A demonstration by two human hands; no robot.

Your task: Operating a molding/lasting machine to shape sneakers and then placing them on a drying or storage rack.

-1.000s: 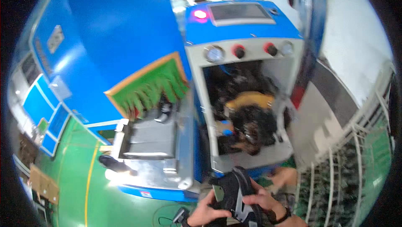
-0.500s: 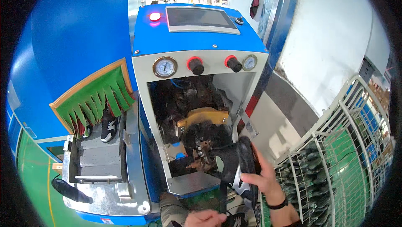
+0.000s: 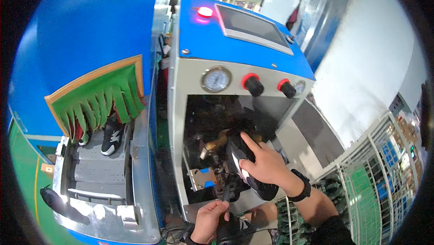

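My right hand (image 3: 264, 163) is closed around a black shoe (image 3: 262, 190) with a white stripe along its side. The index finger stretches along the shoe toward its upper end, which reaches into the machine's opening. Lower and to the left, my left hand (image 3: 209, 220) pinches the end of a dark strip (image 3: 226, 194) between thumb and fingertips. What the strip belongs to is unclear. Right beside that hand, partly hidden, is another black shoe (image 3: 233, 230) with a white mark. Metal parts (image 3: 219, 168) of the machine sit just left of the gripped shoe.
The blue and grey machine (image 3: 235, 41) has a lit red lamp, a screen, gauges and knobs. At left a conveyor (image 3: 97, 168) carries shoes out under a green fringed curtain (image 3: 97, 98). A dark shoe-shaped piece (image 3: 58, 202) lies at its front. White wire racks (image 3: 357, 204) stand at right.
My right hand has carried the shoe up and forward into the machine's opening. My left hand has come up to the front of the machine. The view has swung left.
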